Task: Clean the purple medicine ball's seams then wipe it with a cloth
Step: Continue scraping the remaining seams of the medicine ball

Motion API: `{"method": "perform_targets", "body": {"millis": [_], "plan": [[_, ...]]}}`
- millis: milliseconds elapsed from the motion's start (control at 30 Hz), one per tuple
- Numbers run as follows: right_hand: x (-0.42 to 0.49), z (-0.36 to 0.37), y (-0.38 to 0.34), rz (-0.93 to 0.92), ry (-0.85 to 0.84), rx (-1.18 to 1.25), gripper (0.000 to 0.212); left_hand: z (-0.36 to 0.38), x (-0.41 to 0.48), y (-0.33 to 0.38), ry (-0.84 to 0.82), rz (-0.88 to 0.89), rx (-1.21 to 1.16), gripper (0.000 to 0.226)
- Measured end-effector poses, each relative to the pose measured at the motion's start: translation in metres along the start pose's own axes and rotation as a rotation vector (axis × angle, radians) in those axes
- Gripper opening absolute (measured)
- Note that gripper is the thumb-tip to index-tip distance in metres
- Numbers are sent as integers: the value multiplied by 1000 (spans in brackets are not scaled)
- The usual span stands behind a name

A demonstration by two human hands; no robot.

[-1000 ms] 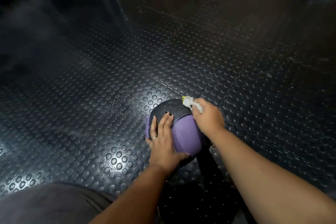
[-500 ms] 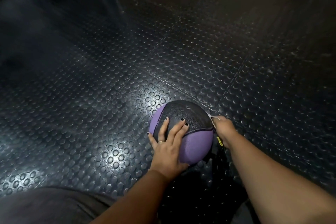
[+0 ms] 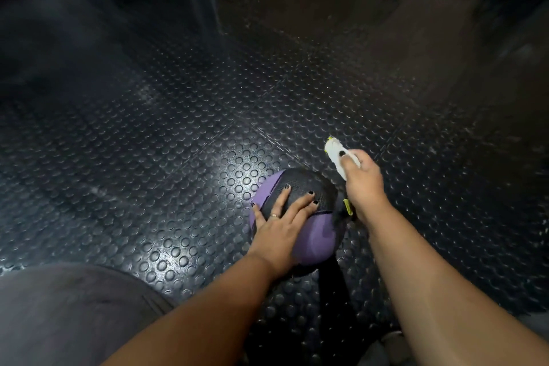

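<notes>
1. While the seam cleaning looked only partly done, a grey-clad knee [image 3: 74,315] filled the near left corner of the studded floor [image 3: 148,157].
2. Right of it, the left hand [image 3: 279,226] lay flat on the purple medicine ball [image 3: 315,234], its fingers straight and spread across the black panel, steadying rather than gripping.
3. That ball sat on the floor toward its near edge, just right of the middle.
4. At the ball's right side, the right hand [image 3: 364,184] had its fingers curled round a white tool [image 3: 335,154] with yellow-green trim, probably a small brush. Its tip pointed away, clear of the ball.
5. No cloth could be made out for certain, so I judged that the wiping was all left to do.
</notes>
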State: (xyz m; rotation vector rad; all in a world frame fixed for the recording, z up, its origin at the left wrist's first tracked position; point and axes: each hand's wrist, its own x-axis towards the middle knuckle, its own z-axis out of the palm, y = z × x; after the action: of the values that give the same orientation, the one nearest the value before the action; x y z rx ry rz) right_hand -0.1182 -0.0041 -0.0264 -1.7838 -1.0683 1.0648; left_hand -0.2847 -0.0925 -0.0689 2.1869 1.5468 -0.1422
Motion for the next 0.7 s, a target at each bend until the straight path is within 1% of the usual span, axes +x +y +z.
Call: {"method": "perform_targets", "body": {"millis": [133,167,200,233,267,300,333,367,400,433,500,567,633,700], "plan": [[5,-17,16,-57,-1,-386,28,-4,-13,-6,9,108,-95,86],[4,-16,21,-62,-10,-454,33,-4,-17,-4,50,119,-137,77],[1,-13,26,-59,-35,-512,36,-2,-21,-2,136,121,-193,66],[-5,-8,31,-53,-72,-571,39,0,-24,1,265,90,-263,54],[-14,-3,39,-36,-114,-636,39,4,-26,6,399,-6,-345,45],[-26,2,45,-26,-140,-690,39,7,-28,11,510,-169,-425,40],[-39,6,51,-21,-135,-718,38,9,-30,16,566,-385,-507,39],[-53,7,55,-20,-106,-722,36,9,-31,23,543,-623,-609,41],[-65,8,59,-15,-71,-718,34,10,-31,28,478,-832,-729,46],[-76,7,60,-11,-44,-715,32,10,-30,32,423,-965,-851,49],[-96,6,65,-30,-49,-718,29,14,-24,37,419,-1087,-1000,53],[-117,3,69,-123,-103,-684,31,17,-18,35,492,-1178,-1061,57],[-132,1,69,-220,-167,-643,42,17,-13,29,571,-1256,-1088,62],[-134,1,67,-289,-183,-657,50,17,-9,22,597,-1289,-1055,62]]}}
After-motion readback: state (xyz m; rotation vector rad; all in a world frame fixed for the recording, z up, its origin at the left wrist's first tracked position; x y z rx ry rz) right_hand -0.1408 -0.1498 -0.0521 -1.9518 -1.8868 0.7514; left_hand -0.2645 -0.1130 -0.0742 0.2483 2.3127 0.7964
